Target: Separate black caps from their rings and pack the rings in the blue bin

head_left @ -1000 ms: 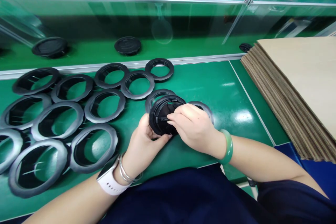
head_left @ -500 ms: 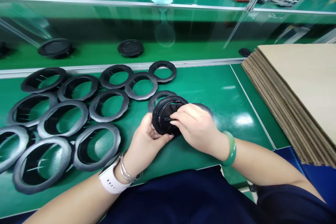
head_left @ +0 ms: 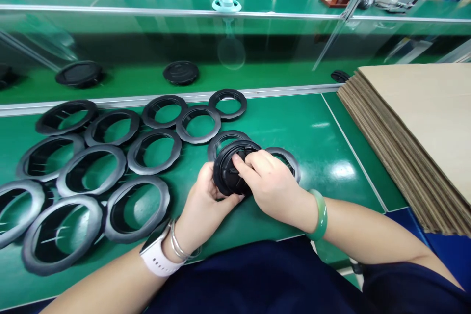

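Observation:
My left hand (head_left: 204, 196) grips the lower left edge of a round black plastic part (head_left: 230, 171), tilted up toward me just above the green table (head_left: 309, 127). My right hand (head_left: 268, 181) covers its right side, thumb and fingers pressing on its inner face. Two grey-black rings lie right behind it, one (head_left: 224, 137) at its top and one (head_left: 289, 159) partly hidden by my right hand. Several more rings (head_left: 91, 169) lie spread over the table's left half.
A thick stack of cardboard sheets (head_left: 419, 127) fills the right side. Beyond a metal rail (head_left: 279, 91), a lower green belt carries black discs (head_left: 181, 72). A small fan base (head_left: 226, 2) stands on the far shelf.
The camera view shifted slightly. My hands and the black part stay in about the same place, with my right fingers shifting a little on the part's face.

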The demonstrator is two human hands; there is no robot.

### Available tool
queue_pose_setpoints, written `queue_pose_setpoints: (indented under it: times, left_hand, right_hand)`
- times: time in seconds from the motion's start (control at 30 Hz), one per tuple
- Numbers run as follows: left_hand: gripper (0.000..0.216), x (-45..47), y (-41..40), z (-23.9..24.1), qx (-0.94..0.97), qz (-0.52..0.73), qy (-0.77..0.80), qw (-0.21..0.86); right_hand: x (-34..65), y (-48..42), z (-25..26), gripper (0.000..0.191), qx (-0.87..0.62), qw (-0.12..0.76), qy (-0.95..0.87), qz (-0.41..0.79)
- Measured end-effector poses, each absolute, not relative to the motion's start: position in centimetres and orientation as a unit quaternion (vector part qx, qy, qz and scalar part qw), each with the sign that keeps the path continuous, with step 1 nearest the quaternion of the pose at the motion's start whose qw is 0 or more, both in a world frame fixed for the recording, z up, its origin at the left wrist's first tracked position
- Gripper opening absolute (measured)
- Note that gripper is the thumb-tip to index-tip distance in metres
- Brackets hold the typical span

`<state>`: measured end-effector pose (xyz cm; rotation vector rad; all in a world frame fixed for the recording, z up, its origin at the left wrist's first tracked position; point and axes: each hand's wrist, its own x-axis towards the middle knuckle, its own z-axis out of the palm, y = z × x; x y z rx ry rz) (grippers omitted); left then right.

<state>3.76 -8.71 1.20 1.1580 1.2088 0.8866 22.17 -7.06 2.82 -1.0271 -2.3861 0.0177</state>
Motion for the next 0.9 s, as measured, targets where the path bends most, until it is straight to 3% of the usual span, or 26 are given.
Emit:
queue_pose_setpoints:
  times: [0.17, 0.3, 0.37, 0.47, 0.57, 0.7, 0.9]
  left_hand:
    - [0.059, 3.9, -8.7, 1.3, 0.484, 0.379, 0.498, 0.611]
    - [0.063, 4.3, -8.6, 1.8, 0.464, 0.412, 0.466, 0.631]
    - [0.066, 4.3, -8.7, 2.0, 0.461, 0.421, 0.463, 0.629]
    - [0.078, 4.1, -8.8, 1.8, 0.457, 0.408, 0.460, 0.643]
    - [0.087, 3.7, -8.9, 1.4, 0.466, 0.395, 0.434, 0.662]
    - [0.065, 3.4, -9.3, 1.1, 0.512, 0.401, 0.435, 0.623]
    - [0.052, 3.6, -9.5, 1.3, 0.562, 0.375, 0.508, 0.534]
  right_hand:
    - [22.3, -6.9, 3.8, 0.035, -0.379, 0.248, -0.891, -0.001]
    - [22.8, -6.6, 4.0, 0.027, -0.421, 0.411, -0.809, 0.026]
    - [23.1, -6.2, 3.8, 0.032, -0.461, 0.465, -0.748, 0.106]
    - [23.3, -5.5, 3.2, 0.022, -0.492, 0.435, -0.702, 0.275]
    - [23.2, -5.2, 2.9, 0.012, -0.498, 0.424, -0.678, 0.336]
    - [22.8, -5.5, 2.8, 0.011, -0.492, 0.441, -0.665, 0.348]
    - [22.1, -5.8, 2.0, 0.011, -0.504, 0.463, -0.627, 0.373]
